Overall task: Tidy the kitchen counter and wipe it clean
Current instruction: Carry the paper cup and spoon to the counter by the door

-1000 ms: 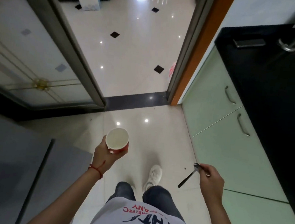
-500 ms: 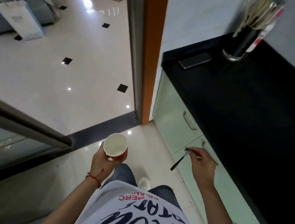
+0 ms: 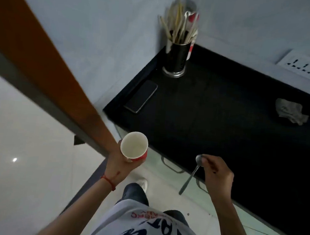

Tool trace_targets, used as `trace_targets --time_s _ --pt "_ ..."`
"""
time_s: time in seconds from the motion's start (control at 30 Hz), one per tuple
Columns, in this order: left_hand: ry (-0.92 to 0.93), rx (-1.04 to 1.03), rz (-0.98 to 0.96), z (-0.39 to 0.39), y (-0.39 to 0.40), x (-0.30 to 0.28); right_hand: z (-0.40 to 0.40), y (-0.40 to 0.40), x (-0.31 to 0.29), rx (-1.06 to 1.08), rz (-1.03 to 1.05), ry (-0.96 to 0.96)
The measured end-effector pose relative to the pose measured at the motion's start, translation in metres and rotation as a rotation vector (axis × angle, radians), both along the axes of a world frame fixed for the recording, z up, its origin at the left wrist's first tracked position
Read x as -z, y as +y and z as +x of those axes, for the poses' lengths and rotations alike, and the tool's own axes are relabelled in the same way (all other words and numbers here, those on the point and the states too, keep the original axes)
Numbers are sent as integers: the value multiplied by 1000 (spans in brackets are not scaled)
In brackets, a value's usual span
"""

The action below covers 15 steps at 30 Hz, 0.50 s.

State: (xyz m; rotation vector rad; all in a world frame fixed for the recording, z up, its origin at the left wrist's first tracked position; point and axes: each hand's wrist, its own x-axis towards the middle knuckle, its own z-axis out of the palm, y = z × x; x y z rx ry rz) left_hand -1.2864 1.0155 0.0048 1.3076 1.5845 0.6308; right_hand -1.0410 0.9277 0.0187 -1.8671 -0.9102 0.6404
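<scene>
Left hand [image 3: 119,165] wrapped around red paper cup [image 3: 134,146], upright, off the tabletop [image 3: 215,126] edge. Right hand [image 3: 218,176] fingers pinched on spoon [image 3: 192,174] bowl, handle hanging down. Farther in: phone [image 3: 141,96] flat near left edge, crumpled grey cloth [image 3: 290,113] at right, utensil holder [image 3: 176,60] in back corner.

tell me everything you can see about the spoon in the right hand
The spoon looks like plain grey metal, slim and one-piece. The right hand pinches it at the bowl end, with the handle hanging down and slightly left, its tip free in the air. It hangs over the cabinet front just off the black counter's edge, touching only the fingers.
</scene>
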Motion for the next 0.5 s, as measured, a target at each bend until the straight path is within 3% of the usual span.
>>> trace_targets --time_s 0.07,0.23,0.5 --pt "-37 86 -39 6 38 -3 -2 19 -10 30 9 -5" --pt "-74 244 99 27 94 -22 2 80 -37 87 87 -117" --pt "-74 240 78 51 127 -21 35 201 -89 34 269 -261"
